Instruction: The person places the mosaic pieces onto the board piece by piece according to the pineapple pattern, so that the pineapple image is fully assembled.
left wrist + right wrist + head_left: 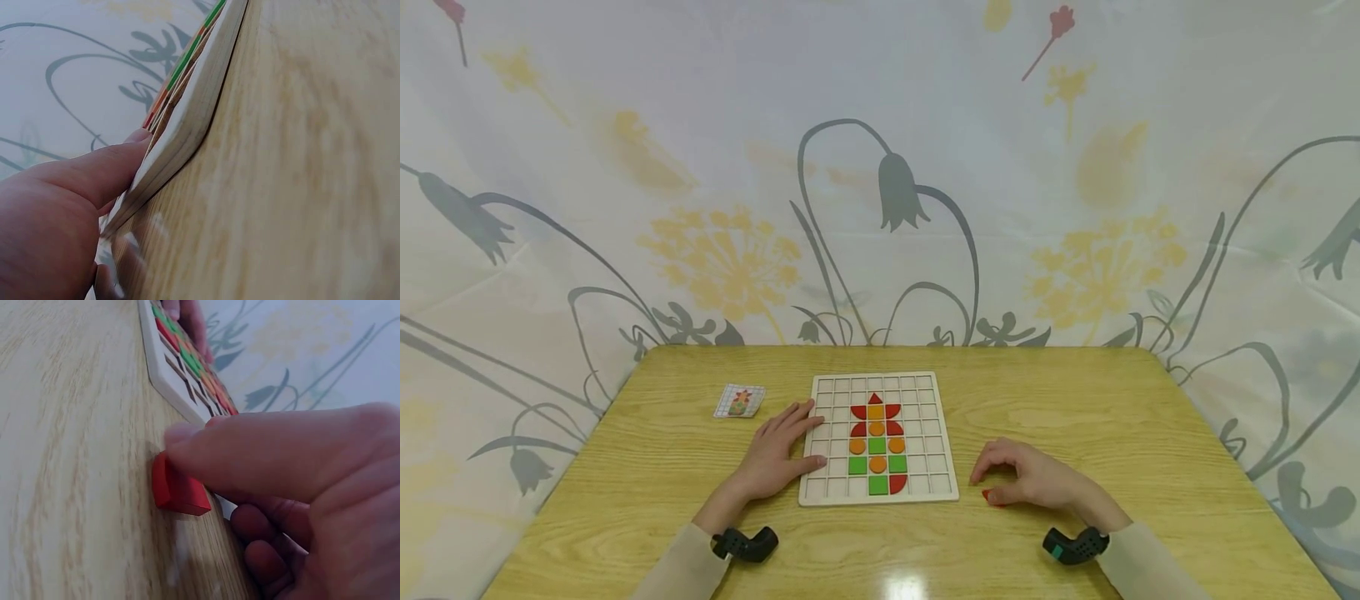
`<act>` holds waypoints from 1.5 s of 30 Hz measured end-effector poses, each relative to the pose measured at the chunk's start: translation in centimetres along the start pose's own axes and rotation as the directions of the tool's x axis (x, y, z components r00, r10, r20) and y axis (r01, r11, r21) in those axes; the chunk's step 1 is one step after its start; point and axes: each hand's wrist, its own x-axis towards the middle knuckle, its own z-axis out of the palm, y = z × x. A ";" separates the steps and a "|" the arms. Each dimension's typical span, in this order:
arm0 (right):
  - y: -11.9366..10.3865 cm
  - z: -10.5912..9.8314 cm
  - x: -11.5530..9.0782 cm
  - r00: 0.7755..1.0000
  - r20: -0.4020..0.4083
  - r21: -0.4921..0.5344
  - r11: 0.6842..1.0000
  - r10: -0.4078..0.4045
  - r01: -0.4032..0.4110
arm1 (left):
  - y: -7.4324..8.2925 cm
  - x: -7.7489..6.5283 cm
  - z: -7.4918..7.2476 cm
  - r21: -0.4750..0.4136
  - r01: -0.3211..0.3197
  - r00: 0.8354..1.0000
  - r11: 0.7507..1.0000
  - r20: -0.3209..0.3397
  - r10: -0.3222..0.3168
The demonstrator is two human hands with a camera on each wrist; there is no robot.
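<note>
A white gridded board [928, 433] lies on the table with red, orange and green flat pieces set in its squares. A red quarter-round piece [897, 484] sits in the lowest row beside a green square [878, 485]. My left hand [778, 450], fingers spread, rests on the board's left edge; its thumb [119, 165] touches the rim. Right of the board, my right hand [1026, 475] is low over the table. Its thumb [250, 450] touches a loose red piece [178, 490] on the wood. The index fingertip looks apart from that piece.
A small card [740, 401] printed with a coloured pattern on a grid lies left of the board. The wooden table [1112, 400] ends at a flower-patterned cloth backdrop [880, 275]. Each wrist wears a black camera [1077, 546].
</note>
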 end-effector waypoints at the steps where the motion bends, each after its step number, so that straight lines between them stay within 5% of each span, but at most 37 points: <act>1: 0.0 0.0 0.0 1.000 0.001 0.000 1.000 0.002 -0.002 | 0.0 0.0 0.0 0.000 0.001 1.000 1.000 0.000 -0.001; 14: 0.2 0.3 -0.1 0.998 -0.029 -0.056 0.997 -0.055 0.054 | -0.1 0.0 0.0 -0.007 -0.016 1.000 1.000 -0.001 0.016; 24: -1.6 0.6 0.1 0.999 -0.021 -0.060 0.997 0.046 -0.047 | -0.2 0.0 0.0 -0.004 -0.011 1.000 1.000 0.002 0.011; 32: -1.6 0.4 0.2 0.986 -0.027 0.138 0.978 0.164 -0.159 | -0.3 0.0 0.1 -0.001 -0.009 1.000 1.000 0.001 0.009; 45: -3.2 4.0 5.3 0.955 -0.220 0.210 0.966 0.199 -0.153 | -0.1 0.0 0.0 -0.014 -0.015 1.000 1.000 -0.005 0.015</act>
